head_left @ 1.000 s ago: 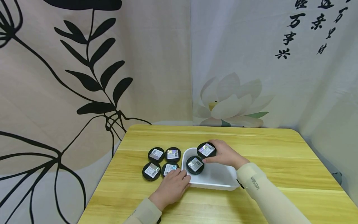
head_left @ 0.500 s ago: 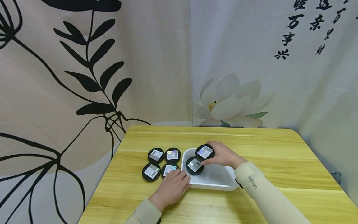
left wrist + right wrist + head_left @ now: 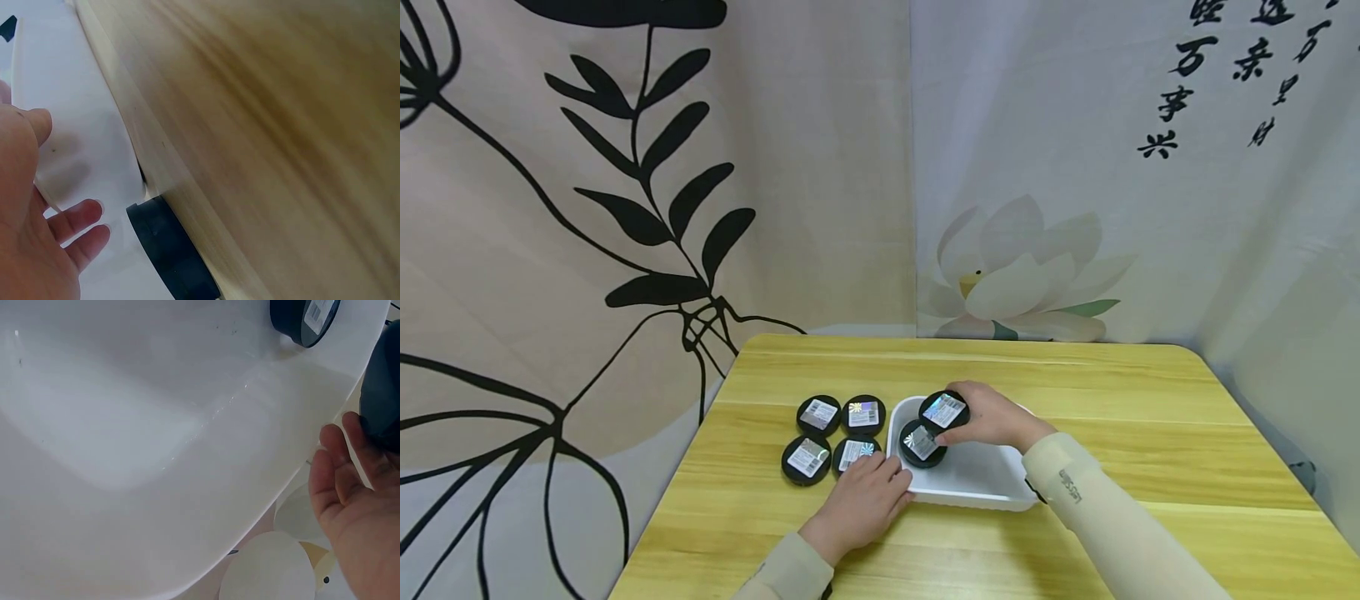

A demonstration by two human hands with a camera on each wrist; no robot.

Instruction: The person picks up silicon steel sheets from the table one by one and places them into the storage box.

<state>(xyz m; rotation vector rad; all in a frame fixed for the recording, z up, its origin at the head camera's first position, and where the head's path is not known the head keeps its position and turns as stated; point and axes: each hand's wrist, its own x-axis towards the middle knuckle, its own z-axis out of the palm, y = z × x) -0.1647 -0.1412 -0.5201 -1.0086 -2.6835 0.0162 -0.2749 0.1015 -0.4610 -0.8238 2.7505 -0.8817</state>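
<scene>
My right hand [image 3: 992, 418] grips a round black tub [image 3: 944, 407] by its edge, its label facing up. This tub hangs over the far left part of the white tray [image 3: 992, 471] and overlaps a second black tub [image 3: 919, 442] lying inside it. In the right wrist view, the held tub [image 3: 381, 394] is at the rim beside the fingers [image 3: 336, 447]. My left hand [image 3: 861, 504] holds the tray's near left corner. The left wrist view has its thumb [image 3: 39, 125] and fingertips against the tray wall [image 3: 75, 125].
Several labelled black tubs, one of them at the far left [image 3: 818, 415], stand grouped on the wooden table [image 3: 1112, 400] left of the tray. The nearest tub [image 3: 853, 450] is partly behind the left hand. A printed curtain [image 3: 835, 167] hangs behind the table.
My right hand has moved slightly left and nearer with the black tub, lower over the tray. The left hand stays at the tray corner, and the other tubs have not moved.
</scene>
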